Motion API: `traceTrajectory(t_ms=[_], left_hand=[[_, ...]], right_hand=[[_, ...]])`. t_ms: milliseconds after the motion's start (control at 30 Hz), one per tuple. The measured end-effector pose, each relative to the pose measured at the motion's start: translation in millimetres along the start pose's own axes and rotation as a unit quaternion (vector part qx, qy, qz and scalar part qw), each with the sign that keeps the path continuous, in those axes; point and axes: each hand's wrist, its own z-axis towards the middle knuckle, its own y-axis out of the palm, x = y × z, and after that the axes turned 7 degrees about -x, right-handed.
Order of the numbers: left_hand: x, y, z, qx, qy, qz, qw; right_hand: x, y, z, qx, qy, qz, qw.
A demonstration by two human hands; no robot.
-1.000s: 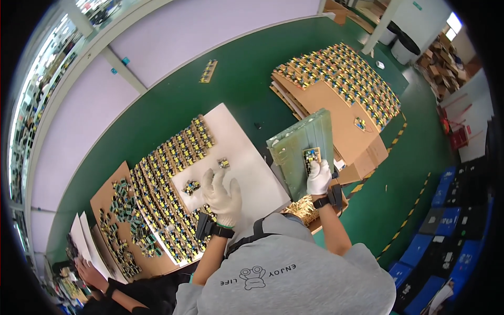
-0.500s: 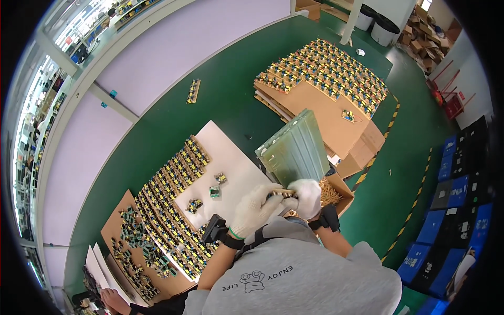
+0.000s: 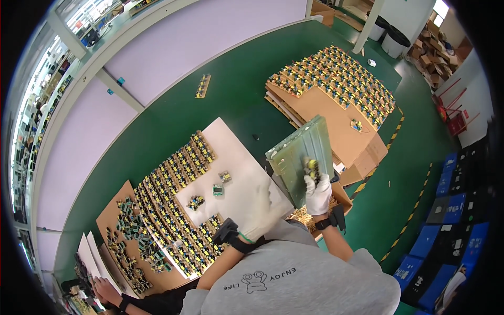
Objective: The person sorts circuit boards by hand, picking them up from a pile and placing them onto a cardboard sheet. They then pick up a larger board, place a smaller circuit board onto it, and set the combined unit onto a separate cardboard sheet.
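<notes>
My right hand (image 3: pixel 318 195), in a white glove, grips a small circuit board (image 3: pixel 312 168) with yellow and dark parts, slightly blurred. The board is held up in front of an upright greenish metal panel or tray (image 3: pixel 294 157); whether it touches the panel is unclear. Smeared by motion, my gloved left hand (image 3: pixel 258 218) hovers over the near right part of a white sheet (image 3: pixel 239 152), fingers stretched out and nothing visible in them. On that sheet lie a green-cased part (image 3: pixel 218 190), a small board (image 3: pixel 224 176), a component cluster (image 3: pixel 196 202) and rows of populated boards (image 3: pixel 173 210).
Loose green boards (image 3: pixel 134 226) are heaped on cardboard at the left. Far right, more boards (image 3: pixel 336 79) cover a cardboard stack (image 3: pixel 320 113). A carton with straw-coloured filling (image 3: pixel 302 215) stands below the panel. Blue and black crates (image 3: pixel 446 199) line the right. Another person's hands (image 3: pixel 105 291) are at lower left.
My hands have separated. The right has risen with the board toward the panel, while the left has let go and moved slightly left. The whole view has shifted a little.
</notes>
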Motion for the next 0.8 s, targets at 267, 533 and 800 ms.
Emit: traceTrajectory(t_ms=[267, 533, 800], left_hand=[[-36.0, -1.4, -3.0, 0.091, -0.015, 0.027, 0.995], [-19.9, -12.5, 2.9, 0.085, -0.070, -0.051, 0.993], [-14.5, 7.5, -1.3, 0.072, 0.007, 0.030, 0.997]], right_hand=[[31.7, 15.0, 2.7, 0.035, -0.023, -0.107, 0.993], [48.7, 15.9, 5.5, 0.030, -0.030, -0.116, 0.992], [41.2, 11.5, 16.5, 0.012, 0.040, -0.105, 0.994]])
